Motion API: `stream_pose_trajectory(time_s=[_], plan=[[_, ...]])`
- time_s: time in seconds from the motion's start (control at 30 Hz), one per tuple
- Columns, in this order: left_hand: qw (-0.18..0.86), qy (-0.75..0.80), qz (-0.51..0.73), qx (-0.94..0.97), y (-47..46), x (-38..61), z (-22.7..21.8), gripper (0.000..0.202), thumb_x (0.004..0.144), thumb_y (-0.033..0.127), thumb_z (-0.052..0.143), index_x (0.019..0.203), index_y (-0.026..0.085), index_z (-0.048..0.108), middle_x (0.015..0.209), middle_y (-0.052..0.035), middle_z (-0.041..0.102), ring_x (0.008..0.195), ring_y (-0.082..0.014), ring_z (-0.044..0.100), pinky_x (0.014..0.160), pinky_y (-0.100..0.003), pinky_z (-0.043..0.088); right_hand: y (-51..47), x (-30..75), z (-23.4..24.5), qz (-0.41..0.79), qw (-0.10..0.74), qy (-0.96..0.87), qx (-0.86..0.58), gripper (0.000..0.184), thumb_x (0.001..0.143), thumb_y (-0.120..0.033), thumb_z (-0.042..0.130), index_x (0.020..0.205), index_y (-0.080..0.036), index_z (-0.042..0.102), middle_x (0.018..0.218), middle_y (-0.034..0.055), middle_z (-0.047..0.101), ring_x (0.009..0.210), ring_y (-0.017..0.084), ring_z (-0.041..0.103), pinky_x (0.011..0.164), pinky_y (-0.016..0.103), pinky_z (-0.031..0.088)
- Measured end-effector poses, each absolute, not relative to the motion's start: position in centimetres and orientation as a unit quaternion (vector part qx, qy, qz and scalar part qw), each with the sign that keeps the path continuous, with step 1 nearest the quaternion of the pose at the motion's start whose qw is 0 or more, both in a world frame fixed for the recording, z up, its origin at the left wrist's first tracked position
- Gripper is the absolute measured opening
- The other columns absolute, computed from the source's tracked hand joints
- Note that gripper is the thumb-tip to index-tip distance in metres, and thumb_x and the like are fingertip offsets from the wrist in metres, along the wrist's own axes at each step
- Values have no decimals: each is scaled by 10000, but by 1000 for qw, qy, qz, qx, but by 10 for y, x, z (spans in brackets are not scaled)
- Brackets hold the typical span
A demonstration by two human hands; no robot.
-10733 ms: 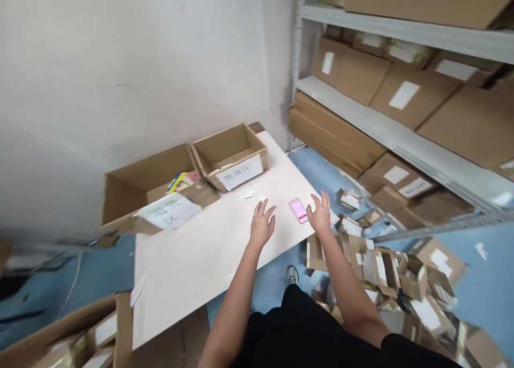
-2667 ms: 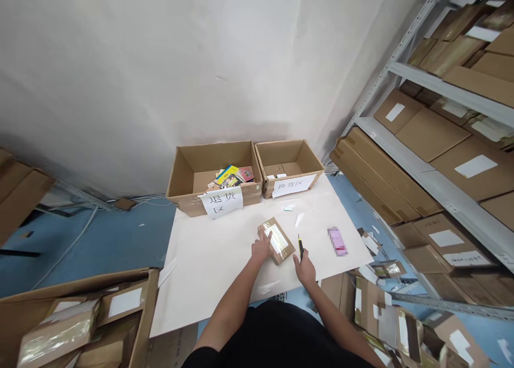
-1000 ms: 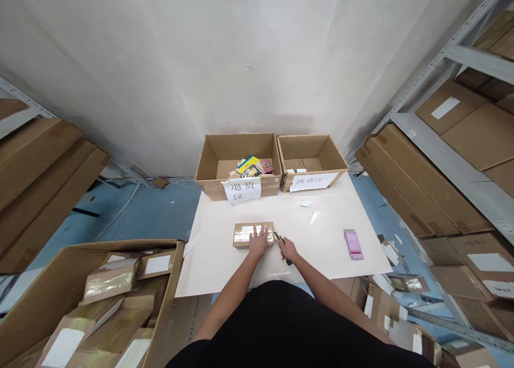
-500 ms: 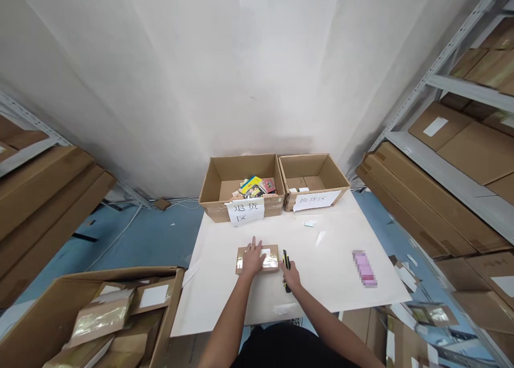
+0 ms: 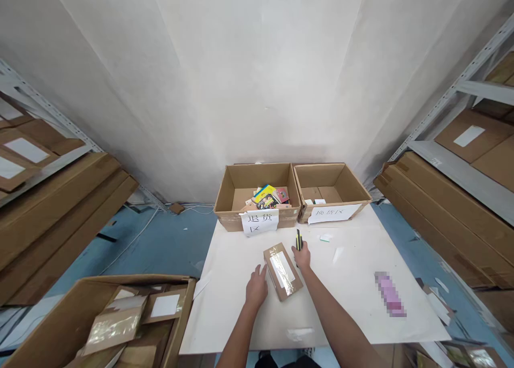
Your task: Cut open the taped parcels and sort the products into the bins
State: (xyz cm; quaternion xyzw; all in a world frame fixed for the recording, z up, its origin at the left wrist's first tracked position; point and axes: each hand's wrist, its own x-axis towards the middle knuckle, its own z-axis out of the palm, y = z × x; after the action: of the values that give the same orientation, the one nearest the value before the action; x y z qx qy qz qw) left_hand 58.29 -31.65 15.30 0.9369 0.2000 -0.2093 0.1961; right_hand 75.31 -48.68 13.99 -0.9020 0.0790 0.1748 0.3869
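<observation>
A small taped cardboard box [image 5: 275,251] with a white label lies at an angle on the white table. My left hand [image 5: 256,286] is at the box's left side, fingers stretched toward its edge and slightly apart, holding nothing. Whether the fingertips touch the cardboard, I cannot tell. Close to the box's upper right side, my right hand [image 5: 302,256] is closed around a black and yellow utility knife [image 5: 299,240], which points away from me. The lower part of the knife is hidden in the hand.
Two open cartons, the left one [image 5: 225,216] holding colourful booklets and the right one [image 5: 357,203] a few small white items, stand at the table's [image 5: 225,314] back. A large carton [image 5: 185,303] of parcels is at lower left. A pixelated pink item [image 5: 390,294] lies right.
The box has turned from lying crosswise to lengthwise at a slant. My left hand has come off its top to its left side. My right hand, still with the knife, has moved farther forward.
</observation>
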Motion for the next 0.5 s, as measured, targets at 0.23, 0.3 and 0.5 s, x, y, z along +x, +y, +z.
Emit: stream_pose_trajectory(time_s=[0.23,0.3,0.5], plan=[[190,-43,-243,950,-338,619,136,1020,740,170,668,1664,331,267,1777,-6,53,1635,-326,31,1250,-532,292,-563,667,81,238,341,90,-905,617,864,-702,622,1223,-207,537,1060,139,758,1027,329,747,838,357,526],[167,-9,-259,951,-344,623,131,1018,754,169,653,1669,342,241,1775,-19,57,1630,-353,57,1212,-596,323,-561,661,72,253,360,78,-895,598,838,-701,656,1185,-227,547,1032,111,761,1004,315,753,826,343,526],[77,173,-262,946,-349,622,130,835,820,210,633,1621,212,399,1664,-204,385,1492,-425,406,1159,-596,373,-501,716,86,212,338,59,-915,574,778,-529,795,1195,-226,542,1036,114,759,1004,317,743,799,331,515]])
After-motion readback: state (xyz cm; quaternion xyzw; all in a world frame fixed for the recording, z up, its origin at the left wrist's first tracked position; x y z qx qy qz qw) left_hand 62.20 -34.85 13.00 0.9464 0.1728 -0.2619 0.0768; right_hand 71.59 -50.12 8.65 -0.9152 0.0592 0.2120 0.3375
